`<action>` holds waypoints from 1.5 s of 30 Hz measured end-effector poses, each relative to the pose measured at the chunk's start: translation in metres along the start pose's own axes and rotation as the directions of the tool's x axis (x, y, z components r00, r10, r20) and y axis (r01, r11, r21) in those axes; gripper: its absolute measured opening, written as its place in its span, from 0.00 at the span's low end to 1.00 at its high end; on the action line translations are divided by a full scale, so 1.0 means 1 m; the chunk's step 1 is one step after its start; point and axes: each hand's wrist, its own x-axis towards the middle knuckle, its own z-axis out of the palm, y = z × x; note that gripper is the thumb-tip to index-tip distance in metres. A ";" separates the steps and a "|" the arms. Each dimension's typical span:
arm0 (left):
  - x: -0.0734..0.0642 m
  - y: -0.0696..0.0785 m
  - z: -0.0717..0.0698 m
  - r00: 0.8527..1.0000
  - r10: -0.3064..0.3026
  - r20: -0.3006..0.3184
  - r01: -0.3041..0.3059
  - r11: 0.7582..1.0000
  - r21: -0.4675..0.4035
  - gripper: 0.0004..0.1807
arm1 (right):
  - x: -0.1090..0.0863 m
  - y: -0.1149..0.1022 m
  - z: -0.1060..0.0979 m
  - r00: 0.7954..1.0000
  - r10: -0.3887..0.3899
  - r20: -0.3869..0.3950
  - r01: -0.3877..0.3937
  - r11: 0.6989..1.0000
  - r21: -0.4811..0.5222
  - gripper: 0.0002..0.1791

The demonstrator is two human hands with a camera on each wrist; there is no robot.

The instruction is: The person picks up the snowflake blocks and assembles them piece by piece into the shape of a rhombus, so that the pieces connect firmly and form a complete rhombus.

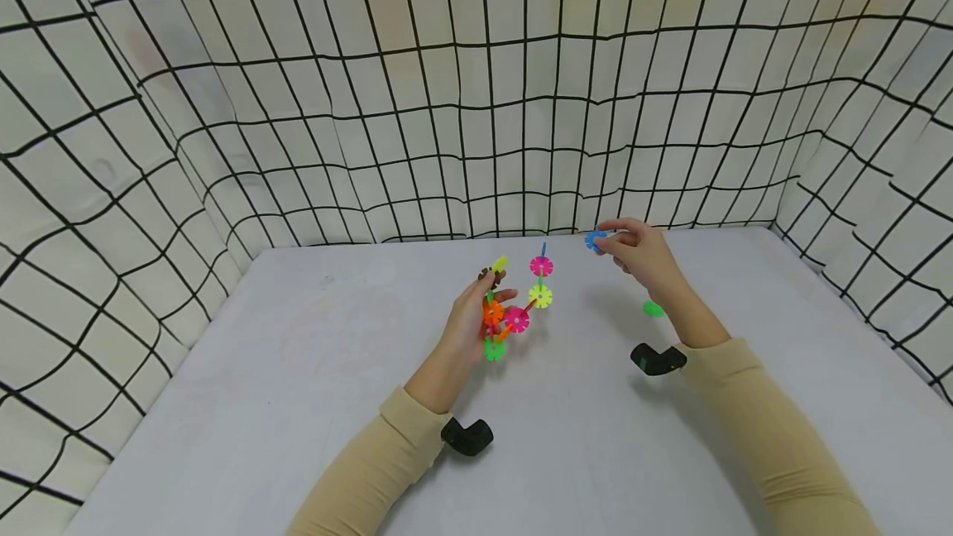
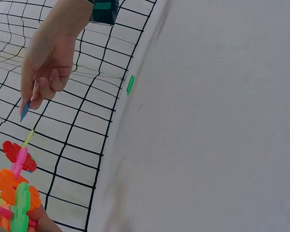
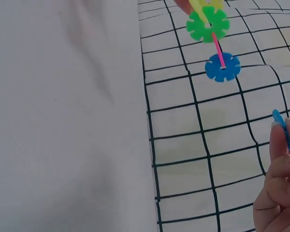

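Observation:
My left hand [image 1: 463, 323] grips a chain of slotted plastic snowflake discs [image 1: 517, 320] in orange, pink, green, yellow and other colours. The chain bends out to the right and rises to a blue disc [image 3: 222, 66] at its far end. Between thumb and fingertips, my right hand [image 1: 646, 259] pinches a loose blue snowflake disc [image 1: 593, 240], held up to the right of that chain end with a gap between them. Seen edge-on in the left wrist view, the loose blue disc [image 2: 25, 111] points down toward the chain [image 2: 21, 208].
On the white table [image 1: 298, 404], a single green disc [image 1: 653, 309] lies near my right wrist. Black grid netting [image 1: 476, 106] over white walls encloses the back and both sides. Black camera mounts [image 1: 467, 437] stick out from both sleeves.

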 end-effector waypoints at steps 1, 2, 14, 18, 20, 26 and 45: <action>0.000 0.000 0.000 1.000 -0.001 0.001 0.001 1.000 -0.001 0.20 | 0.000 -0.002 0.004 1.000 -0.001 0.004 0.001 1.000 0.003 0.23; 0.000 0.000 0.000 1.000 -0.001 0.001 0.001 1.000 0.000 0.20 | 0.001 -0.004 0.008 1.000 -0.004 0.007 0.004 1.000 0.002 0.22; 0.002 -0.001 -0.001 0.999 -0.019 0.027 0.021 0.998 -0.066 0.14 | 0.005 -0.011 0.057 0.996 -0.059 0.064 0.055 0.996 0.068 0.20; 0.002 -0.001 0.000 0.999 -0.020 0.031 0.022 0.998 -0.060 0.15 | 0.007 -0.012 0.067 0.996 -0.064 0.068 0.059 0.996 0.073 0.19; 0.002 0.000 0.000 0.999 -0.022 0.030 0.024 0.997 -0.069 0.16 | 0.008 -0.013 0.071 0.994 -0.079 0.071 0.074 0.995 0.073 0.19; 0.002 0.000 0.000 0.999 -0.031 0.027 0.033 0.996 -0.082 0.18 | 0.010 -0.013 0.082 0.988 -0.134 0.079 0.132 0.991 0.027 0.19; 0.001 -0.001 0.000 0.999 -0.031 0.041 0.033 0.998 -0.055 0.25 | 0.008 -0.016 0.102 0.987 -0.160 0.003 0.159 0.980 -0.117 0.17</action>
